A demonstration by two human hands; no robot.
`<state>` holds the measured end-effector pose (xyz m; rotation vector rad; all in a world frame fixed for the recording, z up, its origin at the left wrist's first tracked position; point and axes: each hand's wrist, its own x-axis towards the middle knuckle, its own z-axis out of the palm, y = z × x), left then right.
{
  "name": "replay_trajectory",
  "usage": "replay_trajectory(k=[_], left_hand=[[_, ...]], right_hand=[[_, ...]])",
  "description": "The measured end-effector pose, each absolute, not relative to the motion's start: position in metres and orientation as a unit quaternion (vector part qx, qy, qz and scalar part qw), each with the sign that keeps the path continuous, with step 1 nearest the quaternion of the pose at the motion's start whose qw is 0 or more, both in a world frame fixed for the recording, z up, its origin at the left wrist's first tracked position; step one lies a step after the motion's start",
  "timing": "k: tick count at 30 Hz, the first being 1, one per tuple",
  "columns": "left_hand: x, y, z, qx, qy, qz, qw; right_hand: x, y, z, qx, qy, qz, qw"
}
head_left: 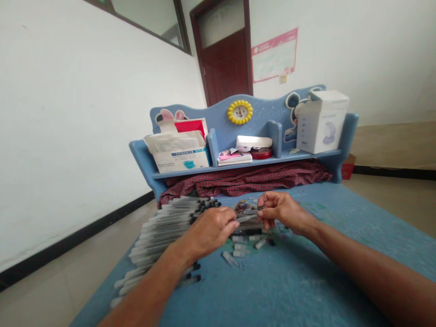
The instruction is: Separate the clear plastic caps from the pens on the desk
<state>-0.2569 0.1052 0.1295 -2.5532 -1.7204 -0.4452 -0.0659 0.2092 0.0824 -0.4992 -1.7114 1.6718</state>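
Observation:
My left hand (213, 227) is closed, thumb against fingers, on one end of a pale, see-through pen (247, 218). The pen's other end reaches toward my right hand (281, 212), whose fingertips pinch a small black piece (260, 208). Whether that piece is joined to the pen cannot be made out. To the left lies a thick row of clear pens (160, 231), their black ends pointing right, partly covered by my left forearm. Below the hands several translucent pen caps (240, 247) lie scattered. Dark pen parts (250, 231) lie just behind them.
A blue table (289, 281) carries a raised shelf (272, 162) at its back. On the shelf stand a mask box (180, 156), a red round tin (261, 154) and a white carton (322, 125). Checked cloth (245, 179) is bunched beneath, and a yellow clock (240, 112) is above.

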Motion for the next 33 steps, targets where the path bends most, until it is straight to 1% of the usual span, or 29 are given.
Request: replay_trajectory(k=[4,5,7,9,12,18,21,25,30,33], left_hand=[[-0.289,0.098,0.158,-0.737,-0.636,-0.103,-0.202],[-0.299,0.096,0.163,-0.714,-0.651,-0.098,-0.238],[-0.316,0.093,0.168,-0.681,-0.677,-0.093,-0.262],[-0.327,0.092,0.168,-0.662,-0.704,-0.086,-0.243],[-0.327,0.093,0.163,-0.651,-0.727,-0.075,-0.202],[-0.304,0.096,0.16,-0.691,-0.702,-0.036,-0.17],[-0.297,0.097,0.159,-0.71,-0.688,-0.01,-0.152],[-0.292,0.099,0.155,-0.727,-0.675,0.004,-0.128],[-0.287,0.101,0.149,-0.746,-0.652,0.011,-0.13],[-0.284,0.101,0.145,-0.757,-0.642,0.002,-0.125]], right_hand=[[-0.059,0.22,0.084,-0.194,-0.647,0.642,0.363],[-0.058,0.221,0.084,-0.195,-0.646,0.641,0.366],[-0.057,0.223,0.083,-0.204,-0.651,0.634,0.364],[-0.057,0.221,0.083,-0.217,-0.666,0.622,0.351],[-0.06,0.216,0.081,-0.23,-0.694,0.608,0.308],[-0.06,0.211,0.078,-0.247,-0.732,0.591,0.232],[-0.059,0.211,0.075,-0.262,-0.759,0.56,0.201],[-0.059,0.211,0.074,-0.287,-0.813,0.469,0.191],[-0.063,0.2,0.079,-0.272,-0.892,0.297,0.205],[-0.07,0.193,0.081,-0.267,-0.914,0.237,0.193]])
